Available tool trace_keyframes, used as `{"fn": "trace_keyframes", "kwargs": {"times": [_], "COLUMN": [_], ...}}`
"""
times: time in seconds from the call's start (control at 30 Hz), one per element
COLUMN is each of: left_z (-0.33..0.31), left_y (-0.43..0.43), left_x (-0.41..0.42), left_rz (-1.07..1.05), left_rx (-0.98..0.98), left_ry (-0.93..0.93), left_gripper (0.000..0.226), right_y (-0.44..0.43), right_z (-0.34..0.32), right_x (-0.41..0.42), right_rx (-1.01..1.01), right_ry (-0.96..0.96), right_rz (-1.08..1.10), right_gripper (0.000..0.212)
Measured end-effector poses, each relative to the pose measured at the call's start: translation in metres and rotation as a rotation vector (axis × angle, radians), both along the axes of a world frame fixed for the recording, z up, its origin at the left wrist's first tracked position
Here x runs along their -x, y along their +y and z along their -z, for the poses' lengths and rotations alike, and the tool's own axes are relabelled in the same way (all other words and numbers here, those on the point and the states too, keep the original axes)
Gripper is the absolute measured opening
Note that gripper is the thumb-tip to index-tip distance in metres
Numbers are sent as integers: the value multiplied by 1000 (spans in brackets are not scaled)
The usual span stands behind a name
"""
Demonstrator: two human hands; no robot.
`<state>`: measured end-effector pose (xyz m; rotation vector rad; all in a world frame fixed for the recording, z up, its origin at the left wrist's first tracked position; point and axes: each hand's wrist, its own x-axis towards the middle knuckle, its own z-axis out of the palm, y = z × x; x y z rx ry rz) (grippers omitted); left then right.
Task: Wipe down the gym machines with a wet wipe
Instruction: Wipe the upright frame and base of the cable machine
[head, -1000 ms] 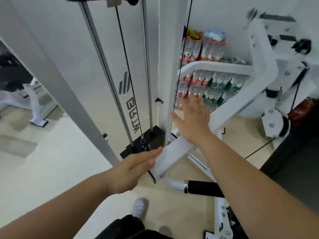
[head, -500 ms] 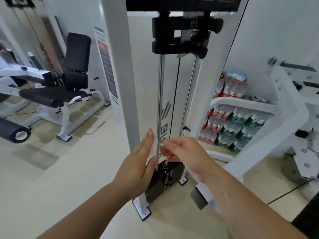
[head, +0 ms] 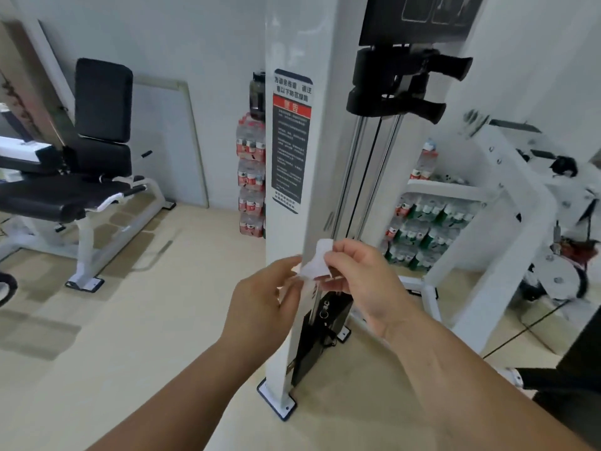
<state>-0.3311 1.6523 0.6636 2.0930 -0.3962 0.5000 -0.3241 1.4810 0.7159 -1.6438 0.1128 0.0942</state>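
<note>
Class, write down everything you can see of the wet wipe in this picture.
The wet wipe is a small white sheet, thin, soft-looking and crumpled. It is held in the air before the machine's white upright post. The right hand pinches its upper edge; the left hand holds its lower end. Whether it touches the post cannot be told.
</note>
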Motion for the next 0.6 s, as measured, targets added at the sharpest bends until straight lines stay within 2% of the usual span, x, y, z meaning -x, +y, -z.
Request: {"fn": "trace_keyframes", "kwargs": {"times": [0.03,0.1,0.23,0.33,0.47,0.5,0.57,0.6], "left_z": [-4,-12,-33,-54,-83,-90,-104,-110], "left_y": [3,8,15,16,-3,-10,-25,-32], "left_x": [-3,-9,-21,-27,-31,-31,-32,-34], "left_rz": [-25,-62,-94,-53,31,47,57,60], "left_rx": [1,24,125,142,163,197,226,210], "left_ry": [-15,36,145,179,305,335,335,317], "left_gripper": [25,15,14,13,21,20,16,15], "right_y": [-1,-6,-22,-33,-43,-47,-60,-67], "right_z": [-4,-11,-25,-40,-55,-56,-61,-64], "right_x": [1,0,-12,-22,-32,-34,-39,-42], "right_rx": [0,32,221,234,266,290,369,424], "right_ry": [-1,-4,27,30,-149,-208,-305,-346], "right_rz": [18,35,13,-8,-21,-64,-222,-291], "right_gripper": [18,20,16,19,15,26,67,79]}}
